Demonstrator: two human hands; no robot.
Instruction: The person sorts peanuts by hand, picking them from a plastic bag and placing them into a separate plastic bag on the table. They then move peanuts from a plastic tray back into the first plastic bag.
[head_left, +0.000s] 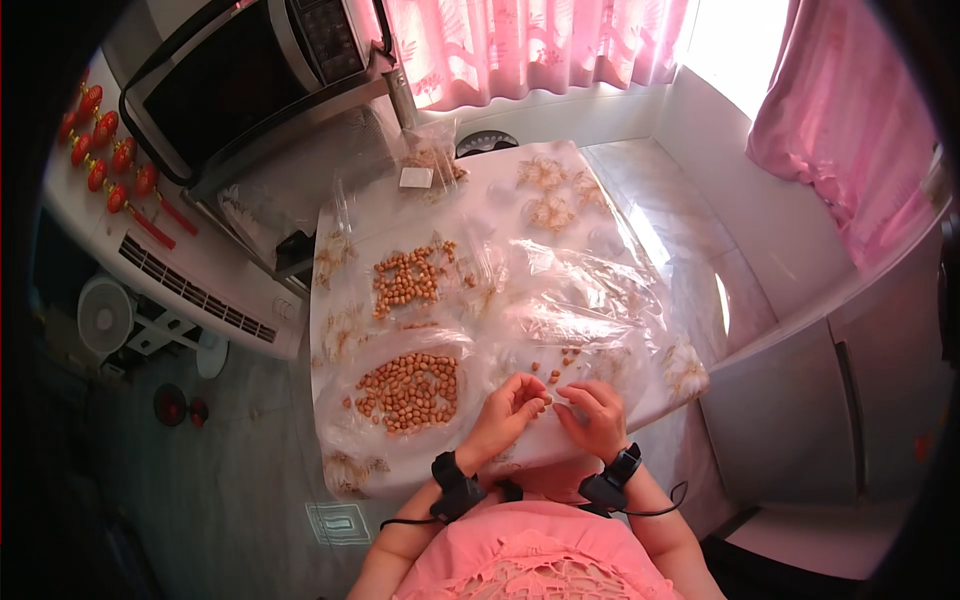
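Note:
My left hand (pixel 508 417) is over the front of the table, its thumb and fingers pinched on a small brown nut (pixel 546 400). Just to its right is my right hand (pixel 597 418), fingers bent and a small gap showing between thumb and forefinger; I make out nothing held there. A few loose brown nuts (pixel 555 377) lie on clear plastic right beyond both hands. Left of my left hand, a clear plastic bag (pixel 345 420) lies spread flat with a pile of brown nuts (pixel 415 392) on it. Farther back is a second pile of nuts (pixel 408 280).
Crumpled clear plastic (pixel 590 290) covers the table's right half. A bag of brown pieces (pixel 435 160) with a white label stands at the far edge of the flowered tablecloth (pixel 480 195). An oven-like appliance (pixel 240 90) is at back left, a grey cabinet (pixel 790 420) at right.

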